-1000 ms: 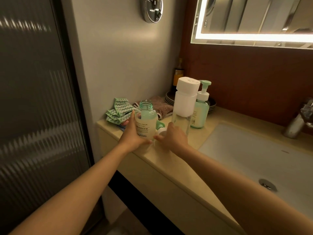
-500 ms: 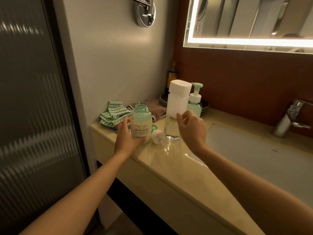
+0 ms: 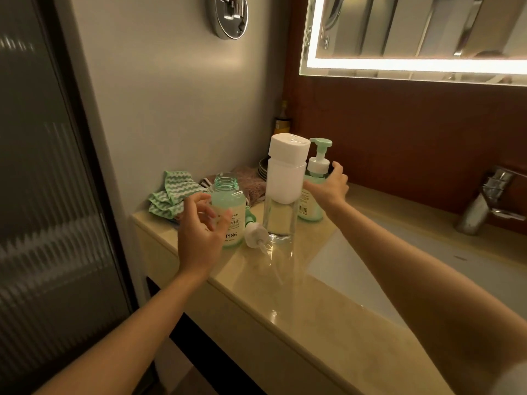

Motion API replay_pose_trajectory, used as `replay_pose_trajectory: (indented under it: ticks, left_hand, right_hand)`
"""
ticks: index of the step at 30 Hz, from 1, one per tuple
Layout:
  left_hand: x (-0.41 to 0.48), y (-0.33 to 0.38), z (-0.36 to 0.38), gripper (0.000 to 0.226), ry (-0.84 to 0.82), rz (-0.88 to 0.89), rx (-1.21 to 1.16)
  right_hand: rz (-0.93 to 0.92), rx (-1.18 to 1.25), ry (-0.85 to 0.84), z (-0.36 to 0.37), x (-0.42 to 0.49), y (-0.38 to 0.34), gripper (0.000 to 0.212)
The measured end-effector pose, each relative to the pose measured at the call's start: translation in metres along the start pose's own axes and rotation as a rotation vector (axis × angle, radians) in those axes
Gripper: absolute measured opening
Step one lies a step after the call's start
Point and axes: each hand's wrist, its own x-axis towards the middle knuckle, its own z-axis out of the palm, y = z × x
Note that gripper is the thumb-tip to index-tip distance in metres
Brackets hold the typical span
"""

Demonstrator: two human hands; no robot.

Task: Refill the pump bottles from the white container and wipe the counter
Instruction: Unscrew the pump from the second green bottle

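Note:
An uncapped green bottle (image 3: 229, 203) stands on the beige counter (image 3: 285, 309), and its white pump head (image 3: 255, 233) lies beside it. My left hand (image 3: 199, 232) hovers just in front of this bottle with loosely curled fingers, holding nothing. Right of it stands a tall clear container with a white top (image 3: 285, 178). Behind that is a second green pump bottle (image 3: 312, 208) with its pump on. My right hand (image 3: 330, 186) reaches past the white container and wraps round this bottle's shoulder.
A green zigzag cloth (image 3: 171, 192) and a brown towel (image 3: 251, 181) lie by the left wall. Stacked plates (image 3: 262, 166) and an amber bottle (image 3: 282, 124) stand in the corner. The sink basin (image 3: 427, 266) and chrome faucet (image 3: 484, 201) are to the right. A ribbed glass door (image 3: 42, 195) is on the left.
My left hand let go of the uncapped bottle and drew back slightly. My right hand moved from the pump head on the counter, past the white container, to the second pump bottle.

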Motion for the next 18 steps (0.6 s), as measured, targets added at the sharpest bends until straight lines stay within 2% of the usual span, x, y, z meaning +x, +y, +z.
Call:
replay_pose_trajectory:
  ticks: [4,8,11,18]
  left_hand:
    - [-0.005,0.016,0.010,0.029,-0.066,0.082,-0.027]
    - [-0.011,0.020,0.017,0.025,-0.119,0.063,-0.057]
    - [-0.014,0.016,0.016,0.023,-0.148,0.037,-0.054]
    - [-0.027,0.016,0.013,0.020,-0.180,-0.002,-0.061]
  right_hand:
    - [0.047,0.021,-0.028,0.009,0.012,0.000,0.099]
    - [0.048,0.117,-0.149,0.007,0.015,0.004,0.077]
    - [0.008,0.133,-0.232,-0.001,0.009,0.003,0.072]
    - [-0.056,-0.007,-0.149,-0.020,-0.021,0.010,0.065]
